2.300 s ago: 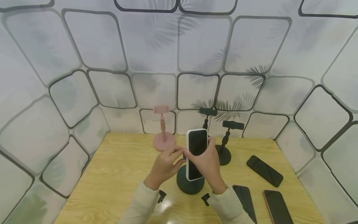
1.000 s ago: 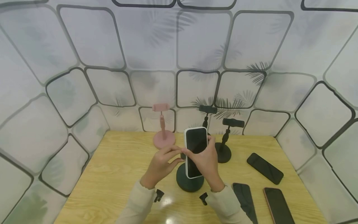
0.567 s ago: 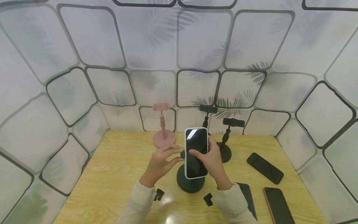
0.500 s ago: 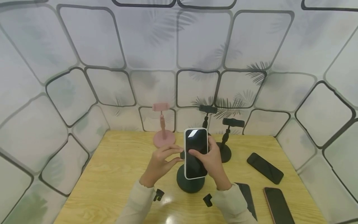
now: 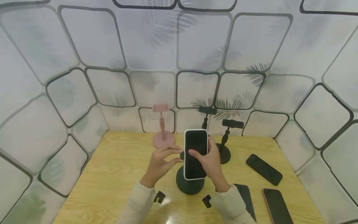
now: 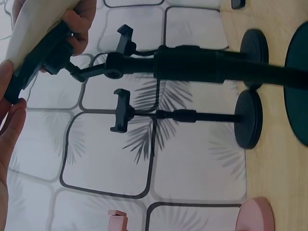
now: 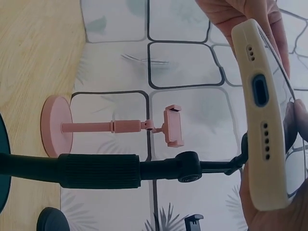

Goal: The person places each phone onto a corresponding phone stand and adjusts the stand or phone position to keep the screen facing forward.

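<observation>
A smartphone in a white case (image 5: pixel 195 154) stands upright at the head of a dark green phone stand, whose round base (image 5: pixel 190 183) is on the table. My right hand (image 5: pixel 211 160) grips the phone from the right, thumb laid across the black screen and fingers behind. From the left, my left hand (image 5: pixel 162 161) pinches the end of the stand's clamp (image 6: pixel 41 57) between fingertips and thumb, right at the phone's edge. The left wrist view shows the phone's back against this clamp. In the right wrist view the charging port (image 7: pixel 260 90) faces the camera.
Behind are a pink phone stand (image 5: pixel 163 138) and two black ones, a nearer one (image 5: pixel 225 137) and a farther one (image 5: pixel 205 121). Three phones lie at the right: one black (image 5: pixel 264 169), one beside the right sleeve (image 5: pixel 246 197), one pink-edged (image 5: pixel 278 207). Patterned fabric walls surround the wooden table (image 5: pixel 112 174).
My right thumb has moved from the phone's left edge onto the middle of its screen. The phone has turned slightly, more squarely toward the head camera. My left hand keeps its pinch.
</observation>
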